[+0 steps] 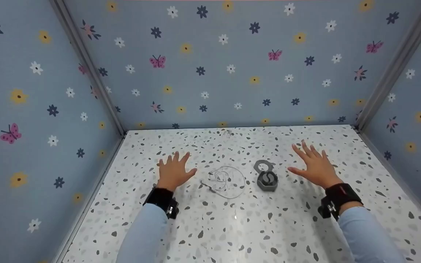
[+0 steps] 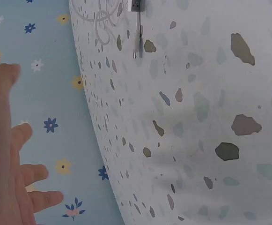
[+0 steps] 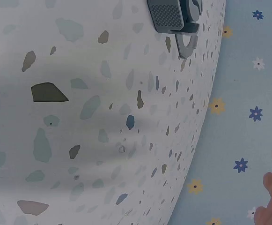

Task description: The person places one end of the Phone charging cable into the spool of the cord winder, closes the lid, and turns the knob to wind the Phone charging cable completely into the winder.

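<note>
A thin white USB cable [image 1: 244, 182] lies loosely coiled on the speckled tabletop. Its USB plug [image 2: 134, 5] and a smaller plug [image 2: 136, 46] show in the left wrist view. To the cable's right stands a small grey hexagonal container [image 1: 267, 186] with a curved divider inside. Just behind it lies a flat grey hexagonal ring [image 1: 258, 166]. My left hand [image 1: 174, 171] is spread to the left of the cable, holding nothing. My right hand [image 1: 317, 168], also spread and bare, is to the right of the container. In the right wrist view the container [image 3: 167, 14] has a textured side.
Blue flowered panels [image 1: 217, 65] stand behind the tabletop [image 1: 203, 233] and at both sides, joined by grey corner posts [image 1: 90, 69]. Both wrists wear black straps with small cameras [image 1: 172, 209].
</note>
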Action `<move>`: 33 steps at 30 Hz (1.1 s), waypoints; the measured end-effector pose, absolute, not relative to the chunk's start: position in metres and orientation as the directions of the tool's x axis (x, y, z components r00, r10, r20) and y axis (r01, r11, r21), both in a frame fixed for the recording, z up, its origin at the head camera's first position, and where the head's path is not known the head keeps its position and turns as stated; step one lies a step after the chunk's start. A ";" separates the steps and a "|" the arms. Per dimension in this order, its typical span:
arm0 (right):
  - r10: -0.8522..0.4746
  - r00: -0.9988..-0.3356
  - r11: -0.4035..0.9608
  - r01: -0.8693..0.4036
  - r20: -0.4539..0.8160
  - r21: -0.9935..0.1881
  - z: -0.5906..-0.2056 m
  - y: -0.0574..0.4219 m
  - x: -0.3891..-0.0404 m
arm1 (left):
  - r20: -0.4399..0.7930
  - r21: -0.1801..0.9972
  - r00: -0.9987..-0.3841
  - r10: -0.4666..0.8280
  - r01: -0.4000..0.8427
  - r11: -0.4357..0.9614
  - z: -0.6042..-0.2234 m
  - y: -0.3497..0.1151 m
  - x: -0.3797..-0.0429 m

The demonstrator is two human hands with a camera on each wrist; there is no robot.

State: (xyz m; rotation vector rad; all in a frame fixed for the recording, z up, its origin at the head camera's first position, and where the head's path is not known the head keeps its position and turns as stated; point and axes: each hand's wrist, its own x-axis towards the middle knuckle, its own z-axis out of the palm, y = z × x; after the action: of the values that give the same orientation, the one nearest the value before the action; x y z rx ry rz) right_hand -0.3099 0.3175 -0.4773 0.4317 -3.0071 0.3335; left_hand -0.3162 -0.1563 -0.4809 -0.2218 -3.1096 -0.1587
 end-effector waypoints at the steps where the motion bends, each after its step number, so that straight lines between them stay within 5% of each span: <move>1: -0.270 -0.957 0.935 -0.287 0.108 -0.208 -0.477 0.317 -0.309 | 0.016 0.084 -0.989 0.147 0.147 0.985 -0.481 -0.156 -0.316; 13: -0.252 -0.959 0.943 -0.212 -0.133 -0.254 -0.480 0.309 -0.311 | -0.024 0.085 -0.987 0.156 0.154 0.984 -0.492 -0.150 -0.317; 33: -0.313 -0.904 0.924 -0.219 -0.292 -0.313 -0.528 0.216 -0.324 | -0.075 0.128 -0.990 0.122 0.112 0.985 -0.500 -0.155 -0.310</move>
State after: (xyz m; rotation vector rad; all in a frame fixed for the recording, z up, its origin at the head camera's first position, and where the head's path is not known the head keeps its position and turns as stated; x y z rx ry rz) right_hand -0.3245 0.2156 -0.5281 0.4875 -3.4163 0.4861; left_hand -0.3105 -0.1553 -0.4998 -0.1899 -3.2128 -0.2000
